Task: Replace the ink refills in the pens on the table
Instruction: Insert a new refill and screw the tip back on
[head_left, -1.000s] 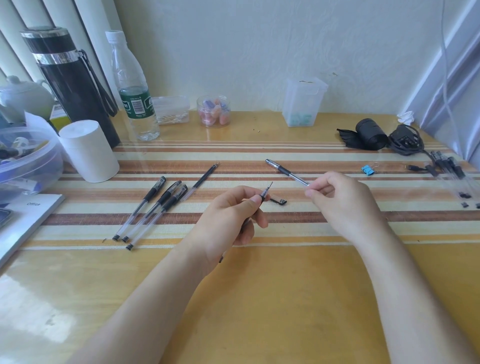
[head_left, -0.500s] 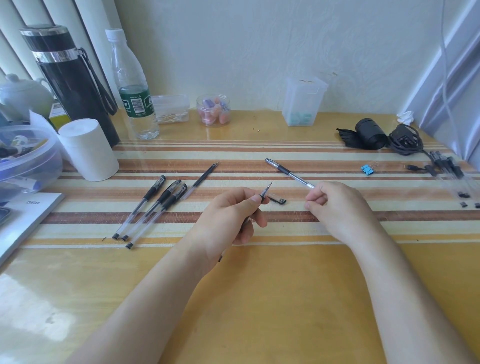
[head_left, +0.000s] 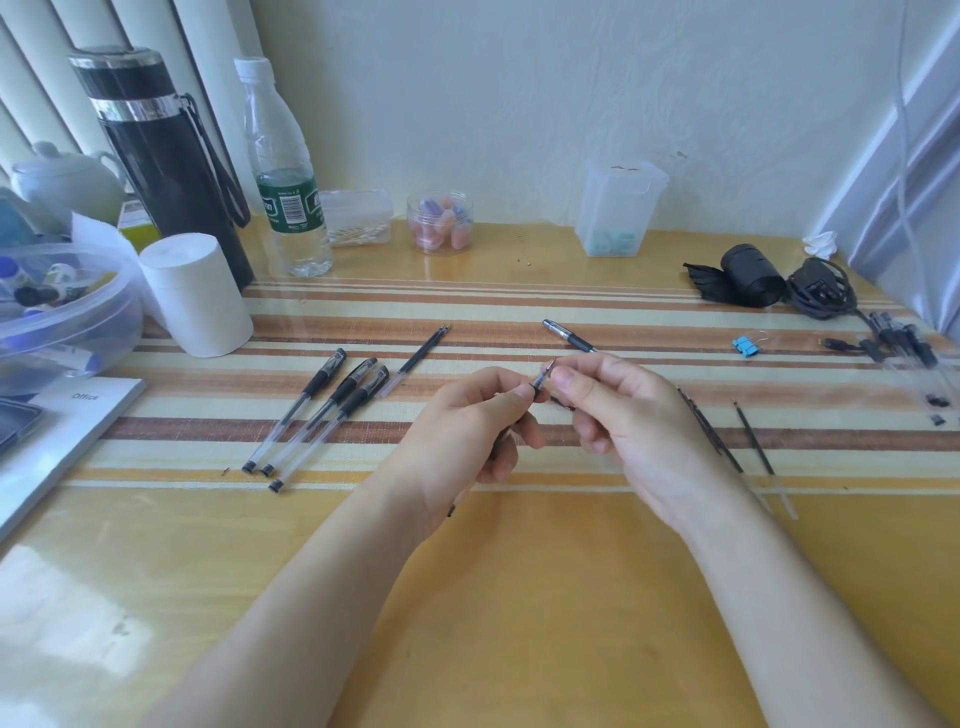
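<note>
Left hand (head_left: 467, 431) grips clear-barrelled black-grip pen (head_left: 540, 383); right hand (head_left: 634, 415) pinches its tip; three matching pens (head_left: 320, 415) lie assembled; judged early stage.

Two-handed grip: pen (head_left: 540, 382) pinched between curled thumb and forefinger of left hand (head_left: 467, 421); tip end pinched by fingertips of right hand (head_left: 634, 415).

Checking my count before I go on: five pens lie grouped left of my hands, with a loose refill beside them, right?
Not quite. The head view shows three pens grouped there, not five; the loose refill does lie beside them.
</note>
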